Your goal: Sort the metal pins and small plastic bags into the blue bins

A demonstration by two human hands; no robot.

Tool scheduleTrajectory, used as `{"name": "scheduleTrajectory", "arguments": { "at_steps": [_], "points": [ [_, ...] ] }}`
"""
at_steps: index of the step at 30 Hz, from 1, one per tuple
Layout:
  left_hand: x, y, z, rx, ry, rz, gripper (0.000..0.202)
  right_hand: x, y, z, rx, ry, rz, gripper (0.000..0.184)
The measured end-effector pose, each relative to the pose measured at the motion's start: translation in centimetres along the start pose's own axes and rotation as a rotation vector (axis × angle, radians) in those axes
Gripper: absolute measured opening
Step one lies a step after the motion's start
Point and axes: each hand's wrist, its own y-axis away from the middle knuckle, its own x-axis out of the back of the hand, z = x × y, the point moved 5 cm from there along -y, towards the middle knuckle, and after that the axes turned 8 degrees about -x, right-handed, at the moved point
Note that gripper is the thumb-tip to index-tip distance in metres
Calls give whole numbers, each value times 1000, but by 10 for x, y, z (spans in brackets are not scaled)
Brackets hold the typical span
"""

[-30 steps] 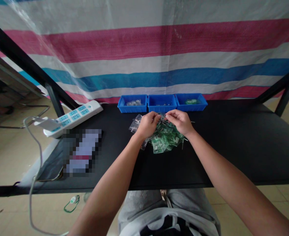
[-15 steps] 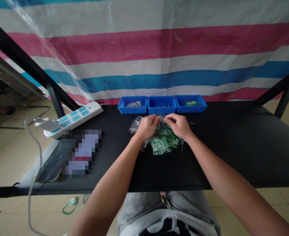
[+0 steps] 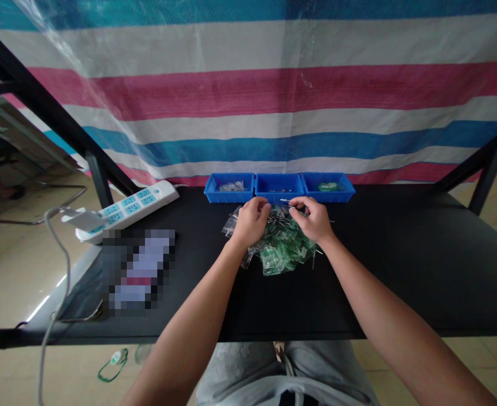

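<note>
Over a mixed pile of small items, my right hand (image 3: 315, 219) pinches a thin metal pin (image 3: 287, 201) between thumb and forefinger. My left hand (image 3: 250, 222) is closed at the pile's left side, fingertips together; whatever they hold is hidden. Green plastic packets (image 3: 284, 248) make up the near part of the pile. Clear plastic packets (image 3: 230, 222) lie under and beside my left hand, and loose thin metal pieces (image 3: 278, 213) are scattered between the hands. Just behind stand the left blue bin (image 3: 230, 197) with clear packets, the middle blue bin (image 3: 263, 197) with small metal pieces, and the right blue bin (image 3: 333, 197) with a green packet.
A white power strip (image 3: 127, 211) with a plugged-in charger (image 3: 83, 219) lies at the left, its cable hanging over the edge. Nearer sits a blurred-out object (image 3: 142, 270) on the black table (image 3: 421, 270). A striped sheet (image 3: 248, 90) hangs behind, between dark frame posts.
My hands have drawn slightly apart, and the pin in my right hand now shows above the pile. The whole view has tilted up a little.
</note>
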Motion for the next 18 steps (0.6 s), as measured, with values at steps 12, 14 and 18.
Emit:
{"name": "scheduleTrajectory", "arguments": {
  "at_steps": [12,14,18],
  "points": [
    [-1,1,-10,54,-253,-78,22,-6,-3,26,93,488,-22,64],
    [-1,2,-12,56,-280,-75,24,-4,-3,25,110,456,9,62],
    [-3,4,-15,13,-372,-93,32,-5,-2,25,99,412,8,53]
  ]
}}
